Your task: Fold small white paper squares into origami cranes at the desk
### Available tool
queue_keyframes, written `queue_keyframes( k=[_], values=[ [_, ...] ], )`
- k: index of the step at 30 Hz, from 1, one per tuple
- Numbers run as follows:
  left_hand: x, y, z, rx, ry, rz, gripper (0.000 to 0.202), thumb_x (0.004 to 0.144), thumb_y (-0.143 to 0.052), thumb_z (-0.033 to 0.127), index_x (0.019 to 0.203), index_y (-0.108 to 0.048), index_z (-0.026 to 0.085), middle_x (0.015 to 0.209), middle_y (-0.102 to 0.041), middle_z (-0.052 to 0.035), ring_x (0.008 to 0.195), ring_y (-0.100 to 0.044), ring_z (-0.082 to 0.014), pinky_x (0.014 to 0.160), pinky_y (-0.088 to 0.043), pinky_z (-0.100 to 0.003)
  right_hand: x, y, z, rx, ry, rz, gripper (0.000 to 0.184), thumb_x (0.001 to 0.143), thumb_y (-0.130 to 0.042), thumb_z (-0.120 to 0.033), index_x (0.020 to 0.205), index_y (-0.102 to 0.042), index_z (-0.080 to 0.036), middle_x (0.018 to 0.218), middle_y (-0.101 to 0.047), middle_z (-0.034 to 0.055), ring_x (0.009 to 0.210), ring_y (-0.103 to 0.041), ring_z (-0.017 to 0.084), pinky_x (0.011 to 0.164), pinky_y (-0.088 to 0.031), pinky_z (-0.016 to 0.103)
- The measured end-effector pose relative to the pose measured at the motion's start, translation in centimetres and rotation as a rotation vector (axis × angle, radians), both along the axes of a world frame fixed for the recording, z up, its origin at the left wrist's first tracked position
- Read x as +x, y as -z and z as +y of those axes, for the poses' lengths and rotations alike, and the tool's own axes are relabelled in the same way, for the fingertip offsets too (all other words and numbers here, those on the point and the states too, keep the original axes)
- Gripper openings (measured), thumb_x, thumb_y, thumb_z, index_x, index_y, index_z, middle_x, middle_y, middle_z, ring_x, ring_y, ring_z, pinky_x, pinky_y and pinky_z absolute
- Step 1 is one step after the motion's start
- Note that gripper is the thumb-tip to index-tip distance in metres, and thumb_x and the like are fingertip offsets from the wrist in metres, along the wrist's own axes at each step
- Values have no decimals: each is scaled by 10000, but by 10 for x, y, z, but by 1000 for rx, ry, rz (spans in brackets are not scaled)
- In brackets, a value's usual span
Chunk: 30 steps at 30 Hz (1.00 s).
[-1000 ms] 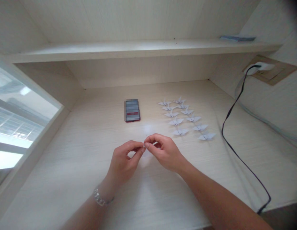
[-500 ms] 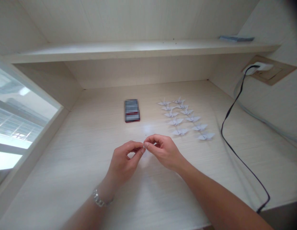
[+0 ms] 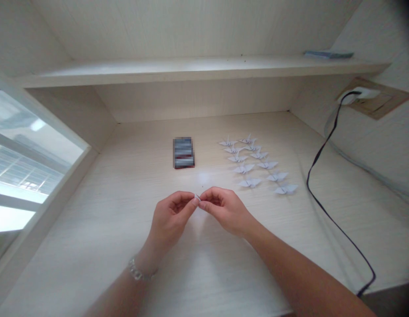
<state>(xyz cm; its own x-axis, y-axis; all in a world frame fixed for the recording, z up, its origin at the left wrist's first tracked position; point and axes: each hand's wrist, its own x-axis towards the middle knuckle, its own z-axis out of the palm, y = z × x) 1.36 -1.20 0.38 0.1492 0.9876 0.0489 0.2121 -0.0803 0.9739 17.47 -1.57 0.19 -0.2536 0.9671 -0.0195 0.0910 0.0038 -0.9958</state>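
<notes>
My left hand (image 3: 169, 218) and my right hand (image 3: 224, 209) meet fingertip to fingertip just above the pale wooden desk (image 3: 125, 246). Both pinch a tiny folded piece of white paper (image 3: 197, 197), mostly hidden by the fingers. A silver bracelet (image 3: 136, 272) circles my left wrist. Beyond my right hand, several small white paper cranes (image 3: 253, 163) lie in two rows on the desk. A small dark pack (image 3: 183, 152) lies flat behind my hands.
A black cable (image 3: 326, 176) runs from a wall socket (image 3: 359, 93) at the right, across the desk and over its front edge. A shelf (image 3: 191, 68) spans above the desk, with a thin blue item (image 3: 328, 54) on it. A window (image 3: 23, 163) is at left.
My hands stay together on the small paper; the fingers have shifted slightly and the pinch point sits a little lower. The view has drifted a touch.
</notes>
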Motion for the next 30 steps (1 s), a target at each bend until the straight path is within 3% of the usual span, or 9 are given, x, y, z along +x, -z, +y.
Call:
queue_keyframes(
  k=[19, 26, 30],
  values=[
    [0, -4, -4, 104, -46, 176, 133, 756, -589, 279, 710, -648, 169, 670, -660, -14, 615, -584, -128, 566, -454, -215, -1, -1, -1, 6, -93, -41, 130, 789, -565, -275, 768, -622, -160, 662, -562, -12, 610, -480, 103, 560, -371, 224],
    [-3, -2, 2, -7, -8, 99, 270, 818, -499, 325, 651, -621, 152, 601, -604, -9, 580, -547, -115, 556, -437, -214, -3, 1, -1, -46, -94, 11, 108, 786, -555, -249, 765, -601, -154, 668, -563, -13, 596, -477, 94, 547, -360, 217],
    [-3, 1, 4, -38, 35, 76, 185, 759, -587, 328, 750, -644, 152, 665, -630, -21, 606, -563, -124, 551, -446, -214, -3, 2, 0, -19, -38, -61, 128, 789, -547, -262, 770, -611, -153, 675, -576, -1, 611, -494, 104, 567, -385, 228]
  ],
)
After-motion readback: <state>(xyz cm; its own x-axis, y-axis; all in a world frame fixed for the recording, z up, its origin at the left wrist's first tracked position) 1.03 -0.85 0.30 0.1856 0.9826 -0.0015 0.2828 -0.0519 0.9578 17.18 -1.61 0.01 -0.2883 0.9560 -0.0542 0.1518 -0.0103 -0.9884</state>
